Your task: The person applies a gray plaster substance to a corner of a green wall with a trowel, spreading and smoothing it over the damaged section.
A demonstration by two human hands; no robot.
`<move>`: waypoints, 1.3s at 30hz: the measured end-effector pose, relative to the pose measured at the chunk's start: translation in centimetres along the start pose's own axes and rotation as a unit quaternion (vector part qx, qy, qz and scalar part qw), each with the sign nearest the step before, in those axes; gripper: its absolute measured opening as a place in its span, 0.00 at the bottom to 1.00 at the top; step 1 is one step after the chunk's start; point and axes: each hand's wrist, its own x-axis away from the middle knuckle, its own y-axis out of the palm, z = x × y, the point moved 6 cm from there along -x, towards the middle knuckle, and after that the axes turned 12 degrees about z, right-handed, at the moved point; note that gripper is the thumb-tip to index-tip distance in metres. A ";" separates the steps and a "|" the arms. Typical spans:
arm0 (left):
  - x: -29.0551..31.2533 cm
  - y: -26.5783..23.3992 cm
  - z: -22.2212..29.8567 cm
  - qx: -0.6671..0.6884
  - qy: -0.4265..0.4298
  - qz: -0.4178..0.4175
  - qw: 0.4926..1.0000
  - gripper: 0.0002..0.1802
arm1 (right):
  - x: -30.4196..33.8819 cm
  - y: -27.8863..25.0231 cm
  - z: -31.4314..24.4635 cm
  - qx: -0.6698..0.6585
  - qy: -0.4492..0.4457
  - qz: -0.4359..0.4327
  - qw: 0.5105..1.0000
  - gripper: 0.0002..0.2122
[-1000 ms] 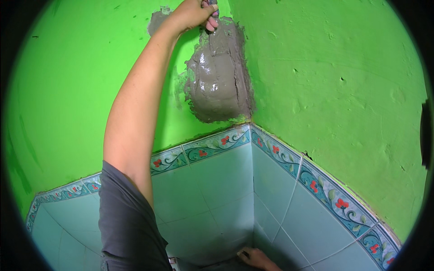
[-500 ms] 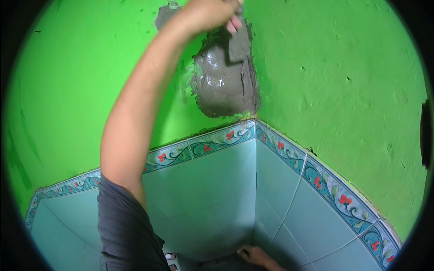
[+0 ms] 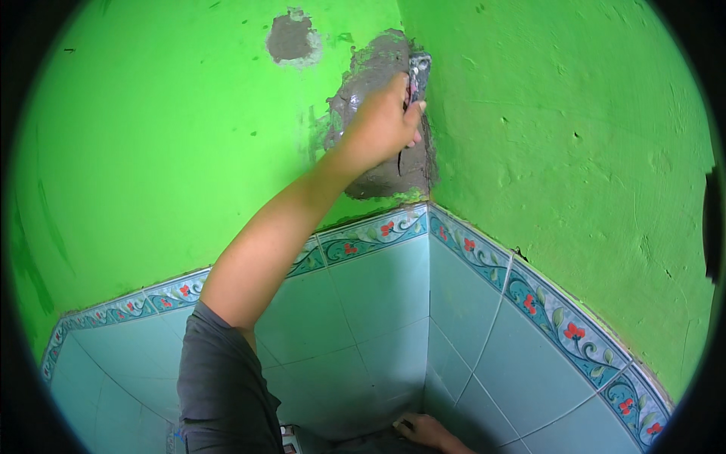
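My left hand (image 3: 386,121) reaches up to the wall corner, closed around a flat trowel (image 3: 420,68) smeared with grey mortar. The trowel lies against a rough patch of wet grey mortar (image 3: 393,178) on the left green wall, right beside the corner. Part of the patch is hidden behind my hand. Low down, in shadow near the bottom edge, my right hand (image 3: 427,431) has its fingers curled. Whatever it may hold is too dark to make out.
A smaller grey mortar spot (image 3: 291,39) marks the left wall. Beneath the green paint runs a flowered border (image 3: 355,246) above pale turquoise tiles (image 3: 484,333). The right green wall (image 3: 560,136) is pitted. A small pale object (image 3: 288,439) shows beside my dark sleeve (image 3: 219,386).
My left hand has come down from the top of the picture with the trowel, now over the mortar patch by the corner. My right hand has barely moved.
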 end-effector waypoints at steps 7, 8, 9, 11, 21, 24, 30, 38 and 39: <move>-3.0 -1.0 0.3 -0.039 0.021 0.014 0.999 0.14 | -0.3 -0.2 0.3 -0.010 0.009 -0.002 1.000 0.17; -3.4 -1.2 0.3 -0.032 0.027 0.017 0.999 0.14 | -0.3 -0.4 0.2 -0.011 0.009 0.000 1.000 0.17; -3.8 -1.3 0.2 -0.032 0.028 0.017 0.999 0.14 | -0.3 -0.6 0.1 -0.013 0.007 0.003 1.000 0.16; -4.6 -1.7 0.1 -0.034 0.035 0.023 0.999 0.15 | -0.4 -0.7 0.4 -0.017 0.005 0.007 1.000 0.16; -8.3 -3.5 0.7 -0.042 0.025 0.028 0.998 0.15 | -0.4 -1.4 1.2 -0.011 0.005 0.017 1.000 0.16; -9.3 -3.9 0.5 -0.023 0.020 0.019 0.999 0.16 | -0.2 -1.4 1.6 -0.005 0.012 0.022 1.000 0.16; -11.5 -5.5 0.3 -0.035 0.001 -0.006 0.999 0.19 | -0.2 -1.5 2.2 -0.041 0.006 0.021 0.999 0.12; -11.7 -7.4 5.2 -0.037 -0.015 0.029 0.999 0.14 | 0.0 -1.0 3.0 -0.064 -0.020 0.038 0.997 0.12; -11.6 -8.0 5.8 -0.031 -0.006 0.047 0.998 0.14 | 0.0 -1.3 2.6 -0.059 -0.026 0.038 0.997 0.12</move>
